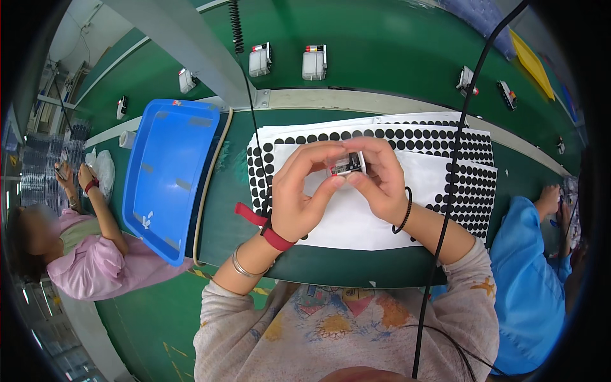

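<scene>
The person holds a small device [349, 164] in front of the body, above the middle of the table [219, 239]. The left hand [299, 191] grasps it from the left side, and the right hand [384, 188] grasps it from the right side. Both thumbs are at its lower edge, and the other fingers curve around behind it. How firmly the fingers press, one cannot tell. The device shows black, white and red parts; the fingers hide some of it.

Under the hands lies a white sheet [356, 223], on top of other papers with rows of black round dots [471, 207]. On the left wrist there is a red strap [278, 240] and, nearer to the elbow, a metal bracelet [245, 264]. On the right wrist there is a black coiled band [405, 213].

To the left of the papers stands a blue tray [168, 172], with a few small pale scraps [147, 220] inside it. A white roll [126, 139] is just beside the tray. Beyond the table, on a green surface [382, 63], several small white boxes [314, 63] lie well apart from the hands. A person in pink [95, 267] is at the left, and another person in blue [528, 286] is at the right.
</scene>
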A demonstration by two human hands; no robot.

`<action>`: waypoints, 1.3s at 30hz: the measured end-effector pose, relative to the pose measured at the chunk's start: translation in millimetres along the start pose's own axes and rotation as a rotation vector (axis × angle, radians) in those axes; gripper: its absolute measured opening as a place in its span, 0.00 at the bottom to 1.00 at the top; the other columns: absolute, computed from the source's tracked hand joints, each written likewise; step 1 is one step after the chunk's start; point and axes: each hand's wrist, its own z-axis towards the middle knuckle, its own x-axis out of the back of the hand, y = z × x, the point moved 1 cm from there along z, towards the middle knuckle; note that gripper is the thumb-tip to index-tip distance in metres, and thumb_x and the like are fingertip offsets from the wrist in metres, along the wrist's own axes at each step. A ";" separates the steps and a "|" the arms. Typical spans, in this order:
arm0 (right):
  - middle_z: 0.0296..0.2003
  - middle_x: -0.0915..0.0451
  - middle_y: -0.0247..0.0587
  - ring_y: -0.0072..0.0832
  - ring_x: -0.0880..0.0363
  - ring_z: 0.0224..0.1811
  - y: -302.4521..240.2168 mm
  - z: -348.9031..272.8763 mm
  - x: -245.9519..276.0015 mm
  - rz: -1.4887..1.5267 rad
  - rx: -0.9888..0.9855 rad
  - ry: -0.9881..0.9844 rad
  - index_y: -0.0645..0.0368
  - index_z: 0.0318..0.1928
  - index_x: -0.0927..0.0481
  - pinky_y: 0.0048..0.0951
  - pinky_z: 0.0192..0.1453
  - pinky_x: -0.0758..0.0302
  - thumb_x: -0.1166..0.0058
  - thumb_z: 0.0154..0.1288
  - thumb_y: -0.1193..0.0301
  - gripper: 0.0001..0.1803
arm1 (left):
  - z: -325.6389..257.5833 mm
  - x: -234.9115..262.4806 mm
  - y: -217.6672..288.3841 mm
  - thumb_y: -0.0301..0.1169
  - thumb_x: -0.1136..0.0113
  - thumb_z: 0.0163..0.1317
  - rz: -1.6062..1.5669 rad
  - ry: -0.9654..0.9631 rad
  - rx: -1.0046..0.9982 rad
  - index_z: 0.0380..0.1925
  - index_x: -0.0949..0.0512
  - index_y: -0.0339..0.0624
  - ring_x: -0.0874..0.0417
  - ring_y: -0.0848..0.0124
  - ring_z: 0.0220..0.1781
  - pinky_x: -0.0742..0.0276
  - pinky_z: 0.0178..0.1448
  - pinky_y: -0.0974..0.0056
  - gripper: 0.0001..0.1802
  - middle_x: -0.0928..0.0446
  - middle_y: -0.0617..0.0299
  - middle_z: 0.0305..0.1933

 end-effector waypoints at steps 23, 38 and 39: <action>0.37 0.24 0.33 0.17 0.26 0.37 27.2 72.6 85.2 0.167 -0.335 0.530 0.61 0.45 0.27 0.20 0.36 0.29 0.56 0.67 0.65 0.13 | -3.9 75.1 4.7 0.33 0.29 0.34 0.581 -0.666 0.092 0.27 0.25 0.44 0.28 0.64 0.33 0.32 0.40 0.63 0.18 0.28 0.64 0.27; 0.38 0.26 0.42 0.41 0.29 0.46 1.2 96.7 257.1 -1.746 -0.164 0.557 0.54 0.40 0.25 0.40 0.44 0.29 0.48 0.55 0.57 0.17 | -4.7 79.5 -9.4 0.26 0.31 0.34 0.462 -0.591 0.259 0.19 0.27 0.45 0.29 0.69 0.24 0.34 0.30 0.64 0.12 0.30 0.66 0.17; 0.38 0.26 0.42 0.42 0.29 0.47 -4.5 87.9 274.4 -1.629 -0.216 0.595 0.55 0.41 0.25 0.40 0.45 0.29 0.47 0.55 0.62 0.15 | -4.0 79.1 -9.6 0.26 0.31 0.35 0.451 -0.601 0.265 0.19 0.27 0.44 0.29 0.69 0.24 0.34 0.30 0.65 0.12 0.30 0.66 0.17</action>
